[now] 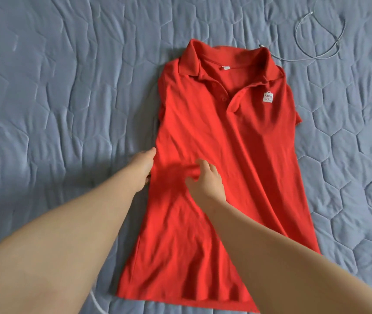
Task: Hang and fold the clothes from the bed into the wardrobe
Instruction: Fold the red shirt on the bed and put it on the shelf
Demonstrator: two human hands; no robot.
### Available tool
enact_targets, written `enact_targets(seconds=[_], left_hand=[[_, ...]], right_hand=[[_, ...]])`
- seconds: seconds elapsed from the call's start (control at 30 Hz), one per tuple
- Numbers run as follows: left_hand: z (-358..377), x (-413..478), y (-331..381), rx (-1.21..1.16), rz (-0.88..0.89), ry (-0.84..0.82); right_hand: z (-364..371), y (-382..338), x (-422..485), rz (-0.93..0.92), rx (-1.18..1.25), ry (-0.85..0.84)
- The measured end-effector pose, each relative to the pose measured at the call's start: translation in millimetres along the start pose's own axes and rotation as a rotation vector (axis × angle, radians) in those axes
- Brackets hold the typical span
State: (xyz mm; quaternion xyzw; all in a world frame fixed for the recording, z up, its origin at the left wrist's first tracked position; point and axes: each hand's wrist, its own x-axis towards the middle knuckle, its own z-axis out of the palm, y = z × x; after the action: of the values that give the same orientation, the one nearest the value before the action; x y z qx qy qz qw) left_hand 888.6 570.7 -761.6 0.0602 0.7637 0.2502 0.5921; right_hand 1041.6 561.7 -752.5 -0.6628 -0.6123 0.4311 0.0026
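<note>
As the shirt lay flat, my right hand pinched its middle; left hand at its nine o'clock edge, grip unclear.

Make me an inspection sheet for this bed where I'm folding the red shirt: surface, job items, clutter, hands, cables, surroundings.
Surface: blue-grey quilted bed cover, wrinkled.
Job's things: red polo shirt lies front up with its collar away from the person. The sleeves are mostly tucked under, and there is a white logo on the chest.
Clutter: nothing seen.
Grips: left hand is at the shirt's left edge, fingertips hidden. Right hand is on the shirt and seems to pinch a bunched fold.
Cables: white cable is looped beyond the collar, with one end beside it. A second white cable lies near the hem's left corner.
Surroundings: only the bed shows; wardrobe not in view.
</note>
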Motion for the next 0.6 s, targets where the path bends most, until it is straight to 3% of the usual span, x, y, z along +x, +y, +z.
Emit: enact_targets(seconds=[0.2, 0.33, 0.5, 0.6], left_hand=[[5.2, 42.1, 53.9, -0.398, -0.039, -0.061], [22.9, 63.3, 78.3, -0.466, -0.073, -0.178], [34.6, 72.8, 105.9, -0.705, 0.131, -0.309], [29.8, 68.7, 116.7, -0.67, 0.147, -0.401]], right_hand=[[-18.5, -22.2, 91.9, 0.134, 0.243, 0.086], [-15.5, -14.2, 129.1, 0.302, 0.435, 0.034], [-12.3, 4.4, 142.4, 0.336, 0.483, 0.009], [-14.1, 5.2, 144.8, 0.372, 0.511, -0.001]])
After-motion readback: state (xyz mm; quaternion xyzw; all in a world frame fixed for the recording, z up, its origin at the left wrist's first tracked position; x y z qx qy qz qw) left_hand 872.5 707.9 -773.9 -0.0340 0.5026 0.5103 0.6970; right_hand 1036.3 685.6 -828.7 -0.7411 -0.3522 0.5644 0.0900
